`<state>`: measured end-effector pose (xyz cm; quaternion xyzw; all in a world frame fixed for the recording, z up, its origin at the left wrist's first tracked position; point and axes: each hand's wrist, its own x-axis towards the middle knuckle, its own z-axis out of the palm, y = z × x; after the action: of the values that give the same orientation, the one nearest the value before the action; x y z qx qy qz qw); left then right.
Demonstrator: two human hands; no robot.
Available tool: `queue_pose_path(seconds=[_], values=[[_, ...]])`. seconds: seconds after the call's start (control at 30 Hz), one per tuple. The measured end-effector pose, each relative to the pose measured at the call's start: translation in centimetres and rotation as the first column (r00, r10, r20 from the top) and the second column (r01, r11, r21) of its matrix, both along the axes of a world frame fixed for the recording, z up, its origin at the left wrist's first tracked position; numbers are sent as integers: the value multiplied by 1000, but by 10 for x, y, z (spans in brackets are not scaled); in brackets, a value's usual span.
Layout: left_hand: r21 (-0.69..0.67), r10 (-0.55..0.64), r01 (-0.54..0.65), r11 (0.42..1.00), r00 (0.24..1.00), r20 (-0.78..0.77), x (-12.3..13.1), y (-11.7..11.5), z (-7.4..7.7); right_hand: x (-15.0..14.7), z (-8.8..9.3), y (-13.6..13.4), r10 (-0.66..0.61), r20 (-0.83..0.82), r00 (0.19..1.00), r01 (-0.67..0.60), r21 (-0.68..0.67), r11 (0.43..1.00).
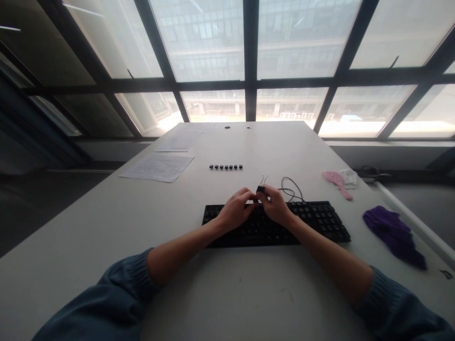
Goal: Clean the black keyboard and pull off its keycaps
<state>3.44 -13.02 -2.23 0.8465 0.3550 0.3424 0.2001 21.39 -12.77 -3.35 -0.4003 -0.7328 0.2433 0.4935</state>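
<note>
Both hands meet over the black keyboard (320, 222), mid-table (106, 227). Left hand (235, 209) and right hand (276, 205) are each curled closed, fingertips pinching one black keycap (260, 189) between them, just above the keyboard's far edge (thin wire prongs (264, 178) stick up from it). Row of loose keycaps (226, 166) sits farther back, well apart. Cable (292, 188) just beside right hand. Papers (158, 166) left; pink brush (337, 183) and purple cloth (393, 234) right.
</note>
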Motion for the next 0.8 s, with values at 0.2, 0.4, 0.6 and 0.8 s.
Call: queue_pose_path(seconds=[0.2, 0.4, 0.6, 0.8], values=[[-5, -22, 22, 1000, 1000, -20, -1, 1, -2, -2, 2, -1, 2, 74, 997, -2, 7, 1000], [-17, -4, 4, 1000, 1000, -3, -2, 4, -6, -2, 2, 0, -33, 20, 999, 34, -49, 998], [-29, 59, -58, 998, 998, 24, -1, 2, -4, 1, -3, 5, -50, -46, 998, 42, -149, 988], [143, 13, -3, 990, 998, -67, -2, 0, -2, 1, -3, 6, -75, -61, 995, 64, -165, 984]])
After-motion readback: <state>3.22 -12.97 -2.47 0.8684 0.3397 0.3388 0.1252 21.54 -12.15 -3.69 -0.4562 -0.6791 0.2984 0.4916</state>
